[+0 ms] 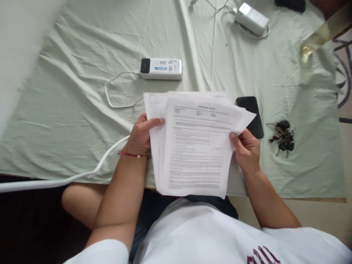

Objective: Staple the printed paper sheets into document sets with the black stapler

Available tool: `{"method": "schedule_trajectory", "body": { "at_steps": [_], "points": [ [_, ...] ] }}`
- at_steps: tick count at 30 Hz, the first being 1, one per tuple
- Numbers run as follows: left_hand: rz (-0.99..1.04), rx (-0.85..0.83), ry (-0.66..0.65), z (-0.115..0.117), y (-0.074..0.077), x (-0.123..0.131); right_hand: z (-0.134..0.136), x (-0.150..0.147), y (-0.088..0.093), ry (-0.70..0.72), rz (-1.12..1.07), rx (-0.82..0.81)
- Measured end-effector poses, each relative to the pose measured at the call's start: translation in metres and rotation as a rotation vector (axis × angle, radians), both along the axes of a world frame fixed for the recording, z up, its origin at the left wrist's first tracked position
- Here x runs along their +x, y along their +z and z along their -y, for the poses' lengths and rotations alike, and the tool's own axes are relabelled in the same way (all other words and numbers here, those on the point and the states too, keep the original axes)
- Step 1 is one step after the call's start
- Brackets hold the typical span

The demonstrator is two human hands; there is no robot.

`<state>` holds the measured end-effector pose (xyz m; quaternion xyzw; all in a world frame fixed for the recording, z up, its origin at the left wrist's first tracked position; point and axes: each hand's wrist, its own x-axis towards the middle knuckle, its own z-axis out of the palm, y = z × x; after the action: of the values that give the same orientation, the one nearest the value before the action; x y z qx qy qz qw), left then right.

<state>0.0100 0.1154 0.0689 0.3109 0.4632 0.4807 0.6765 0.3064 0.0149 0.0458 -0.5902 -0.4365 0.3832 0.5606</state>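
Note:
A loose stack of printed paper sheets [196, 154] is held up in front of me over the table's near edge. Its top sheet carries a heading and dense lines of text. My left hand [141, 135] grips the left side, thumb on top of the sheets and fingers behind. At the right edge my right hand [246, 148] pinches the paper between thumb and fingers. The sheets are slightly fanned, with corners sticking out at upper right. Partly behind that corner lies a black smartphone [254, 119].
A white power bank [165, 69] with a cable lies beyond the papers. Keys [284, 137] rest right of the phone. Farther back sits a white adapter [251, 20] with its cord. A pale green cloth [82, 110] covers the table. A white cable [104, 157] runs off at left.

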Motion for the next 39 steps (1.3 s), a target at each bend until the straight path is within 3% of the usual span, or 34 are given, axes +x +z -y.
{"method": "schedule_trajectory", "body": {
  "at_steps": [6, 13, 18, 24, 31, 35, 39],
  "points": [
    [0.0, 0.022, -0.048, -0.002, 0.002, -0.012, 0.005, -0.002, -0.007, 0.022, 0.154, -0.058],
    [-0.044, 0.076, -0.083, 0.003, -0.004, -0.01, 0.0, 0.001, -0.004, -0.061, -0.011, -0.032],
    [-0.043, 0.08, -0.144, 0.002, -0.006, -0.004, 0.0, 0.003, -0.004, 0.032, -0.103, -0.09],
    [-0.036, 0.064, -0.14, -0.003, -0.011, -0.004, -0.005, 0.009, 0.0, -0.18, -0.054, 0.122],
    [-0.001, 0.068, -0.126, -0.005, -0.011, -0.003, -0.016, 0.017, 0.002, -0.227, -0.07, 0.223],
    [0.009, 0.089, -0.089, -0.003, -0.013, 0.001, -0.013, 0.014, -0.004, -0.206, -0.069, 0.145],
    [0.006, 0.133, -0.177, 0.002, -0.01, 0.002, -0.004, 0.001, -0.009, -0.106, -0.011, 0.007]
  ]
}}
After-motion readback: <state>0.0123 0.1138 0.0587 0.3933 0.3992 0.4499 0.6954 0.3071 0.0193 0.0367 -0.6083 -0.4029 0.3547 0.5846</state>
